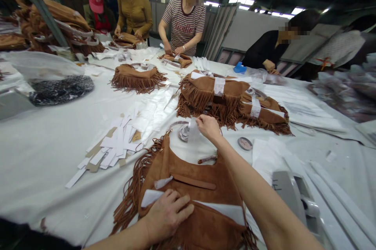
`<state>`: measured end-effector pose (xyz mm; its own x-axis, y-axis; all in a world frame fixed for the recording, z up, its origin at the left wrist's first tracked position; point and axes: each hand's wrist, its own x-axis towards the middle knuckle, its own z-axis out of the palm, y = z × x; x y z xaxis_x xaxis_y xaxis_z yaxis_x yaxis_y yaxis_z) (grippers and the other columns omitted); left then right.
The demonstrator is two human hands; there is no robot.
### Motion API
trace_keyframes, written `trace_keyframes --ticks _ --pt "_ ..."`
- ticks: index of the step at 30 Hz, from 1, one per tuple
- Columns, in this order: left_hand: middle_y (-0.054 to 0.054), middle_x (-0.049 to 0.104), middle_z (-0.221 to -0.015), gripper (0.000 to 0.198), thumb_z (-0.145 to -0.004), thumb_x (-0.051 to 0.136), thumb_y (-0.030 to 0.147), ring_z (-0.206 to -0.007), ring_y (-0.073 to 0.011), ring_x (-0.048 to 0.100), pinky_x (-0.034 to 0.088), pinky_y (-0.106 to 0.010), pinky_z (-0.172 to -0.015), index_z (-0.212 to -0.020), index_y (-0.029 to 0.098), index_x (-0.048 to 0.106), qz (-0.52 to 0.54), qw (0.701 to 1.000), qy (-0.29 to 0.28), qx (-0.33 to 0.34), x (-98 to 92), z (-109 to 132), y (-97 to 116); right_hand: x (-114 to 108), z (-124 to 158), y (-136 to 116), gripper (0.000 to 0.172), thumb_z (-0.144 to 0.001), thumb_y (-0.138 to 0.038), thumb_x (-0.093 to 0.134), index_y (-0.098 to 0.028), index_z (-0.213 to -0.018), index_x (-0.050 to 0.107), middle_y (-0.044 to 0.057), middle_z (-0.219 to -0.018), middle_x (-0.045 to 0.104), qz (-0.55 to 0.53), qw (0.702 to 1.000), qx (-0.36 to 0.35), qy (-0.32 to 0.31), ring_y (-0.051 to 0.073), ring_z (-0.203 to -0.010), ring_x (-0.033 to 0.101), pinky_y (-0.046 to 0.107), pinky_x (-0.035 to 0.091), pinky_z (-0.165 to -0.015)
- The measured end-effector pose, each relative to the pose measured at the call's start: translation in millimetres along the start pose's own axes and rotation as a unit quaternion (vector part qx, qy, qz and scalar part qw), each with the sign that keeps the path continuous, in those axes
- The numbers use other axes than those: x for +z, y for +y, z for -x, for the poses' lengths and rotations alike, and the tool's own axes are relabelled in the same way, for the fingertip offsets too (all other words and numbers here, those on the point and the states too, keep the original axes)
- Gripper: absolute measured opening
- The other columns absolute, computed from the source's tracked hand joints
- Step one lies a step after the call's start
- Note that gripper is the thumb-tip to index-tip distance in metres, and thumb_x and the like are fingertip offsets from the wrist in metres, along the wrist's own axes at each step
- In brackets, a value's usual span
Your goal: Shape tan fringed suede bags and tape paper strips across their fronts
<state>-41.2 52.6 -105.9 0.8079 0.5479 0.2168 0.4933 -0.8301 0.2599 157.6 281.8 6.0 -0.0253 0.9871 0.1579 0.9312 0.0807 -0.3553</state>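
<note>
A brown suede handbag [190, 165] with long fringe lies flat in front of me, its strap end toward the far side. My left hand [168, 214] rests on its front, fingers spread over the suede beside a white paper band [226, 211]. Above the bag's curved top, my right hand [209, 126] pinches a thin, translucent white strip [193, 132] that hangs from the fingertips. Behind this strip sits the wrapped strap [184, 132], partly covered. A small white wrap [163, 182] clings near a leather tab [194, 182] on the bag.
Loose white and tan card strips [116, 144] are piled on the left. Fringed bags [217, 89] are stacked beyond my right hand, near a round flat disc [244, 144]. A grey tape dispenser [295, 199] stands at right. Several co-workers [183, 22] stand across the table.
</note>
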Motion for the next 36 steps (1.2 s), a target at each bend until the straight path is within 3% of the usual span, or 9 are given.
trace_keyframes --ticks 3,7,11,14,18,23,27,29,36 --pt "-0.006 0.051 -0.132 0.041 -0.089 0.047 0.023 -0.093 -0.0219 0.048 0.039 -0.038 -0.079 -0.13 0.024 0.044 -0.003 1.0 -0.021 0.0 -3.4 0 0 -26 49 -13 0.023 -0.089 -0.032 0.049 -0.018 -0.083 0.066 0.006 -0.083 0.07 -0.016 0.999 -0.038 0.027 0.018 -0.08 0.062 0.027 0.04 -0.073" --pt "-0.007 0.051 -0.131 0.042 -0.088 0.047 0.02 -0.092 -0.0225 0.048 0.039 -0.039 -0.079 -0.13 0.024 0.043 -0.014 0.999 -0.032 0.001 -8.3 1 2 -39 150 -26 0.02 -0.091 -0.032 0.048 -0.021 -0.083 0.063 0.004 -0.083 0.07 -0.091 0.984 -0.131 0.081 0.018 -0.079 0.063 0.029 0.045 -0.075" --pt "-0.008 0.054 -0.124 0.042 -0.089 0.046 0.019 -0.093 -0.0226 0.047 0.039 -0.039 -0.079 -0.131 0.025 0.044 -0.021 0.999 -0.029 0.003 -11.5 2 4 -16 241 -30 0.012 -0.09 -0.021 0.049 -0.021 -0.088 0.06 0.005 -0.089 0.07 -0.113 0.972 -0.176 0.111 0.017 -0.084 0.064 0.031 0.049 -0.077" --pt "-0.007 0.058 -0.106 0.031 -0.09 0.047 0.021 -0.09 -0.0226 0.047 0.039 -0.038 -0.077 -0.12 0.023 0.053 -0.023 0.999 -0.029 0.001 -10.3 4 3 11 280 -28 0.012 -0.09 -0.014 0.049 -0.02 -0.09 0.059 0.005 -0.09 0.07 -0.094 0.965 -0.216 0.116 0.017 -0.086 0.065 0.033 0.051 -0.078" --pt "-0.006 0.058 -0.096 0.013 -0.089 0.049 0.022 -0.088 -0.0222 0.047 0.041 -0.038 -0.076 -0.093 0.02 0.06 -0.034 0.999 -0.033 -0.002 -7.2 6 2 39 304 -21 0.017 -0.09 -0.01 0.046 -0.019 -0.094 0.059 0.008 -0.097 0.071 -0.054 0.956 -0.263 0.12 0.019 -0.096 0.065 0.036 0.052 -0.084" --pt "-0.007 0.057 -0.111 0.018 -0.089 0.047 0.017 -0.09 -0.0196 0.051 0.046 -0.036 -0.08 -0.103 0.02 0.058 -0.015 0.999 0.028 0.011 -2.2 8 2 53 314 -9 0.023 -0.089 -0.007 0.043 -0.018 -0.095 0.062 0.009 -0.102 0.071 -0.008 0.95 -0.282 0.133 0.019 -0.102 0.065 0.037 0.052 -0.09" --pt "-0.013 0.053 -0.123 0.02 -0.088 0.046 0.014 -0.107 -0.0209 0.052 0.048 -0.036 -0.091 -0.107 0.015 0.055 0.05 0.991 0.127 -0.014 2.8 10 3 57 319 -3 0.028 -0.087 -0.004 0.039 -0.016 -0.097 0.062 0.011 -0.104 0.07 0.029 0.942 -0.311 0.123 0.02 -0.106 0.063 0.039 0.051 -0.093" --pt "-0.016 0.052 -0.124 0.025 -0.086 0.047 0.013 -0.113 -0.0232 0.049 0.047 -0.04 -0.095 -0.11 0.014 0.054 0.057 0.987 0.148 -0.023 3.1 12 4 58 322 -1 0.029 -0.086 -0.004 0.038 -0.015 -0.096 0.063 0.011 -0.104 0.07 0.034 0.938 -0.32 0.126 0.02 -0.107 0.062 0.039 0.05 -0.095" --pt "-0.011 0.053 -0.132 0.037 -0.078 0.048 0.01 -0.121 -0.0225 0.047 0.035 -0.048 -0.107 -0.113 0.018 0.057 0.069 0.991 0.083 0.083 -5.7 18 6 59 325 2 0.031 -0.087 -0.004 0.038 -0.016 -0.098 0.064 0.011 -0.106 0.07 0.035 0.934 -0.328 0.135 0.019 -0.109 0.062 0.04 0.05 -0.096"
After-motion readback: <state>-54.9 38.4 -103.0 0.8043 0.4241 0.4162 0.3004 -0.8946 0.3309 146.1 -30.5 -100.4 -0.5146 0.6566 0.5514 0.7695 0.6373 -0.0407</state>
